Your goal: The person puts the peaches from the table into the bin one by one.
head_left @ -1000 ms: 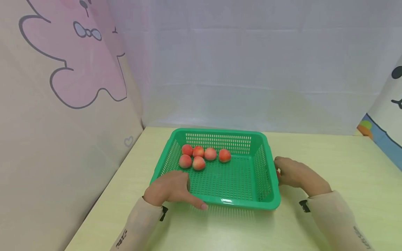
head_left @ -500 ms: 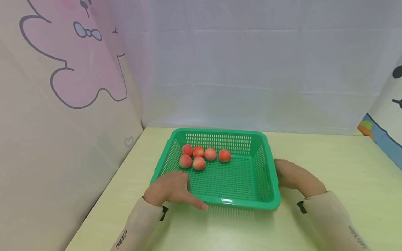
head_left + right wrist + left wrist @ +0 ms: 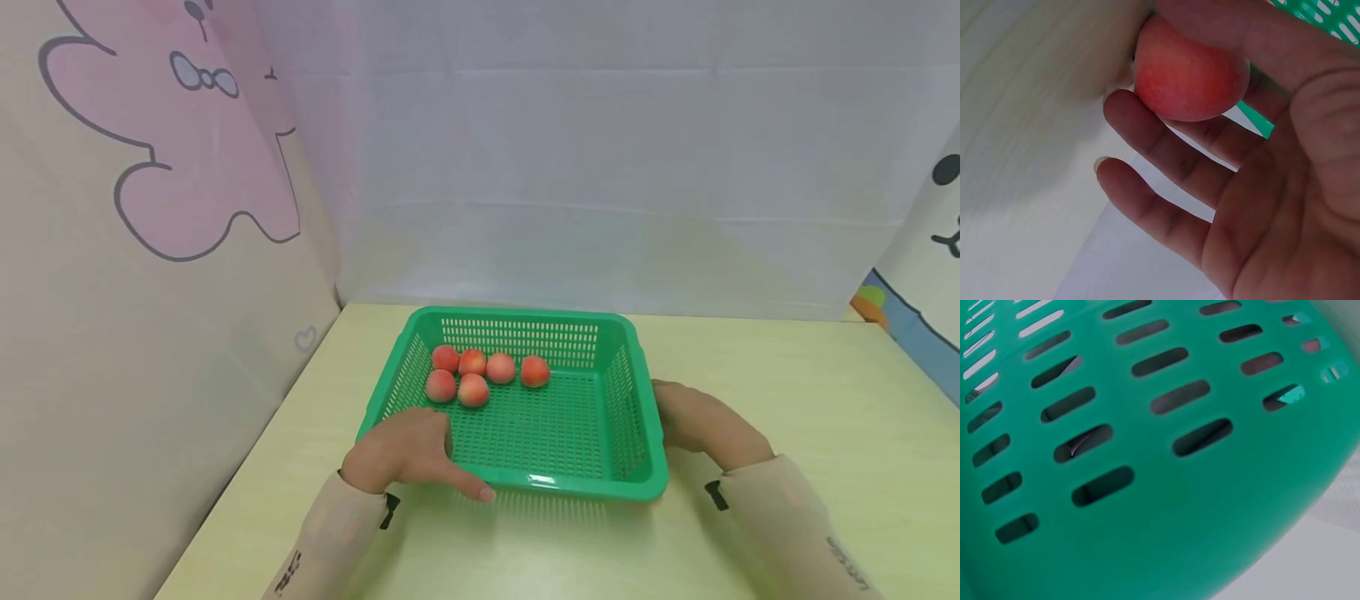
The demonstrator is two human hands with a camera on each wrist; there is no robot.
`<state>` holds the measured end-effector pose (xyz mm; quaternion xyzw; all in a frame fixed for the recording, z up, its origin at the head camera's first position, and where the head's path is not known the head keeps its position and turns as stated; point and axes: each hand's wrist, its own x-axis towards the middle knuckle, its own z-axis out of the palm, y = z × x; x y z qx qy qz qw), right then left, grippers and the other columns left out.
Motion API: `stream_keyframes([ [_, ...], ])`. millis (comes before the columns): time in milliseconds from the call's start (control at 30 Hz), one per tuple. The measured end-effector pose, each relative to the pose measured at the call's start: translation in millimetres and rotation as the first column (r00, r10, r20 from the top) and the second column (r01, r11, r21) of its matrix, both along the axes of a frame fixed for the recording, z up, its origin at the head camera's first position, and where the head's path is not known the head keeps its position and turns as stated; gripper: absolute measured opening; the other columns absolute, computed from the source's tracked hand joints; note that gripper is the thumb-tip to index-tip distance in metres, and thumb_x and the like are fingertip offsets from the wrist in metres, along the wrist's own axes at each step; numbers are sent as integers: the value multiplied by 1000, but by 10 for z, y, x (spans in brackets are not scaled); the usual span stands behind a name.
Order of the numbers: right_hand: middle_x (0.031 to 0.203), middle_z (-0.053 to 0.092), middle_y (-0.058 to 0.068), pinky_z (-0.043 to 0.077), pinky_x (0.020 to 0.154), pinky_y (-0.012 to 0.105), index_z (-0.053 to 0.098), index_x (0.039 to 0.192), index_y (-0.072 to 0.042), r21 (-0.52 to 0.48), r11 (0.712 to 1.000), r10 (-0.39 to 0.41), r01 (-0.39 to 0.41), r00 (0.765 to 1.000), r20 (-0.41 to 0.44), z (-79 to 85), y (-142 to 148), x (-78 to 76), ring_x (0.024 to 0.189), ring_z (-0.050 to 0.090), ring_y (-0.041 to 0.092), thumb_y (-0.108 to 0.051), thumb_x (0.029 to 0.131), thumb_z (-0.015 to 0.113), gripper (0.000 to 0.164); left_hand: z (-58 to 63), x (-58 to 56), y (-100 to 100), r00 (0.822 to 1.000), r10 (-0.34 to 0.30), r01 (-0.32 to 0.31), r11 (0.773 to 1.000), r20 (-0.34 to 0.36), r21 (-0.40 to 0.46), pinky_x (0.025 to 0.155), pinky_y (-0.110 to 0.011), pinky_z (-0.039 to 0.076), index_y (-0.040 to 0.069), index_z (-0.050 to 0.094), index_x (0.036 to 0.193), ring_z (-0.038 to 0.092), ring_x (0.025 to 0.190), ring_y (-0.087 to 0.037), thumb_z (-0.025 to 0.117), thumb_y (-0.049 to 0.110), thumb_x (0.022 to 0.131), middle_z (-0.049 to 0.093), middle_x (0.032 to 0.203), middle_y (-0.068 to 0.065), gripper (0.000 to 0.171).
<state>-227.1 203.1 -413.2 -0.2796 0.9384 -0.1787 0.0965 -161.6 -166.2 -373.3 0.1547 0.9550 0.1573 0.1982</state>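
A green plastic basket (image 3: 543, 482) stands on the table with several red-pink peaches (image 3: 472, 390) grouped at its back left. My left hand (image 3: 408, 450) holds the basket's front left corner, its thumb stretched along the front rim. The left wrist view shows mostly the slotted green basket wall (image 3: 1166, 500); the left fingers are hidden. Outside the basket's right side, my right hand (image 3: 701, 421) is low by the table. In the right wrist view this hand (image 3: 1260, 187) pinches a peach (image 3: 1191, 75) between thumb and fingers; the basket wall hides that peach from the head view.
The pale wooden table (image 3: 810, 400) extends on both sides of the basket. A whitish curtain (image 3: 600, 167) hangs along its back edge, and a cloth with a pink cartoon figure (image 3: 202, 167) borders the left.
My right hand has shifted slightly left and in behind the basket's right side, so its peach has gone out of the head view. My left hand and the basket stay put.
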Motion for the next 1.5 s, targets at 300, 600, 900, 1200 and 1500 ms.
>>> stream_keyframes([
  [300, 94, 62, -7, 48, 74, 47, 59, 101, -23, 42, 997, -74, 71, 995, 70, 75, 122, -46, 86, 58, 19, -30, 74, 82, 36, -2, 1, 2, 1000, -4, 4, 1000, -3, 1, 48, -28, 32, 28, 59, 74, 39, 53, -9, 63, 87, 49, 40, 57, 11, 64],
  [600, 81, 56, 1, 43, 62, 36, 52, 101, -9, -31, 995, -97, 97, 995, -2, 152, 261, -61, 73, 52, 18, -9, 72, 76, 38, -9, 0, -4, 1000, -6, 6, 1000, -5, 9, 49, -28, 36, 29, 59, 76, 42, 56, -9, 64, 87, 49, 46, 59, 11, 63],
  [900, 95, 51, 9, 46, 64, 37, 56, 110, 2, -44, 997, -62, 58, 995, -77, 150, 289, -73, 79, 52, 23, 3, 65, 75, 49, -20, 4, -11, 1000, -11, 11, 1000, -9, 13, 47, -28, 32, 28, 59, 73, 38, 53, -9, 64, 87, 49, 39, 56, 11, 64],
  [1200, 85, 43, 7, 41, 60, 34, 50, 97, -3, -84, 996, -29, 18, 991, -132, 139, 319, -92, 71, 45, 18, 9, 65, 72, 41, -8, 1, -4, 1000, -12, 13, 1000, -10, 10, 48, -28, 32, 28, 58, 72, 38, 53, -9, 64, 87, 49, 40, 56, 11, 63],
  [1500, 78, 44, 1, 38, 61, 34, 46, 88, -9, -102, 994, 12, -28, 987, -159, 115, 322, -117, 70, 42, 17, 7, 69, 71, 35, -5, -2, 1, 1000, -12, 12, 1000, -1, 18, 49, -28, 34, 30, 59, 75, 40, 54, -9, 64, 86, 50, 43, 58, 11, 62],
])
